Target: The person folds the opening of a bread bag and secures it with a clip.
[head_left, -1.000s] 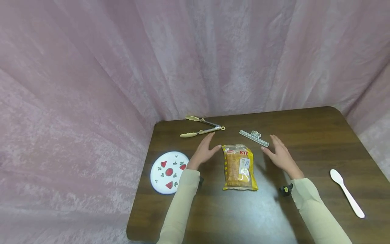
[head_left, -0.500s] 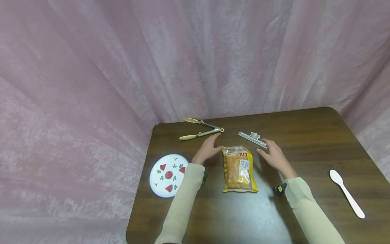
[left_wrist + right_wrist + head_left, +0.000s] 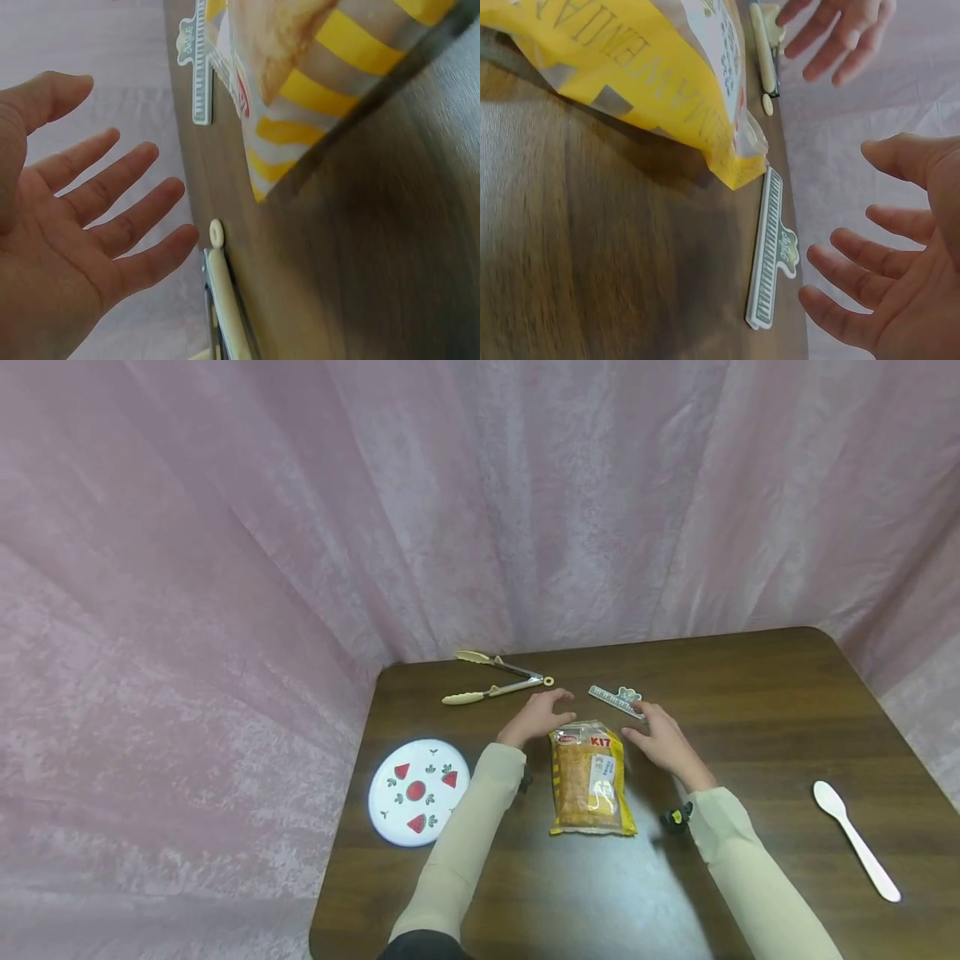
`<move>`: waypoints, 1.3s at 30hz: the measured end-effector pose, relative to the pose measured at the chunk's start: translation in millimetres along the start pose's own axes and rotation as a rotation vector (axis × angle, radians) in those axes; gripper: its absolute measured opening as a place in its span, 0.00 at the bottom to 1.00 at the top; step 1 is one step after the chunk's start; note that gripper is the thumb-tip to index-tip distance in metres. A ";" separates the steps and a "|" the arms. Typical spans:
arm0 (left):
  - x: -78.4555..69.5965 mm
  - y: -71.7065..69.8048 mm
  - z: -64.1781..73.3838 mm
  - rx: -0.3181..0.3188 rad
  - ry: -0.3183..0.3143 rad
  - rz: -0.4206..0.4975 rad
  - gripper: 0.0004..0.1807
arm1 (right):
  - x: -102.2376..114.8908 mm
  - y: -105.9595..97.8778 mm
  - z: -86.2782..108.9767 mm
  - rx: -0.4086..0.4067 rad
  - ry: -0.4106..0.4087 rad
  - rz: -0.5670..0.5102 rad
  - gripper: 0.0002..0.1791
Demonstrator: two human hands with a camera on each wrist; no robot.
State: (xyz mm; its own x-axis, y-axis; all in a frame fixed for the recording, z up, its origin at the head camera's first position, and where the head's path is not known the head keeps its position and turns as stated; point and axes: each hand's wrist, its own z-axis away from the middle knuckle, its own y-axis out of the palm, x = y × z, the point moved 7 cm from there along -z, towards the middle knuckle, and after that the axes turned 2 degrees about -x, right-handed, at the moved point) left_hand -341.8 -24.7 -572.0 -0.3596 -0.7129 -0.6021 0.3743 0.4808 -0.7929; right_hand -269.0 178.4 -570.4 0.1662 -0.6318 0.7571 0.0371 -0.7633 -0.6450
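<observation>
A yellow-edged clear bag of bread (image 3: 588, 781) lies on the table between my two hands. My left hand (image 3: 534, 718) hovers at the bag's upper left corner, fingers spread and holding nothing; the left wrist view shows its bare palm (image 3: 67, 232). Over the bag's upper right side is my right hand (image 3: 663, 743), its fingers relaxed and apart in the right wrist view. Just beyond the bag lies a bag clip (image 3: 615, 700) with a piano-key pattern; in the head view the right fingertips overlap its right end. In the right wrist view the clip (image 3: 769, 255) lies flat.
Open tongs (image 3: 498, 685) with cream tips lie at the back left. A white plate (image 3: 390, 781) with watermelon prints sits at the left, partly behind the left sleeve. To the right lies a white spoon (image 3: 855, 839). A pink curtain (image 3: 540, 527) hangs behind the table.
Both hands have moved inward, the left to the right and the right to the left, toward the top of the bread bag. Bag, clip, tongs, plate and spoon stay in place.
</observation>
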 end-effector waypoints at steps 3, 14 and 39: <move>-5.2 3.8 -7.3 0.026 -0.002 0.013 0.24 | 2.7 3.3 -3.3 0.001 -0.012 -0.016 0.31; -24.4 24.3 -32.7 0.096 0.030 0.066 0.23 | 0.6 16.6 -9.1 0.023 -0.012 -0.008 0.27; -10.4 60.1 -37.6 0.198 -0.089 0.082 0.22 | -13.4 51.8 -13.9 0.091 0.020 0.062 0.19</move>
State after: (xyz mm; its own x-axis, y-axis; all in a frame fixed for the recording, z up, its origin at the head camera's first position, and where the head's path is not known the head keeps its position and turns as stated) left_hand -347.7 30.8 -616.9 -0.2473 -0.7218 -0.6465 0.5627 0.4361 -0.7022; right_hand -283.0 145.4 -612.5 0.1514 -0.6808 0.7166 0.1167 -0.7076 -0.6969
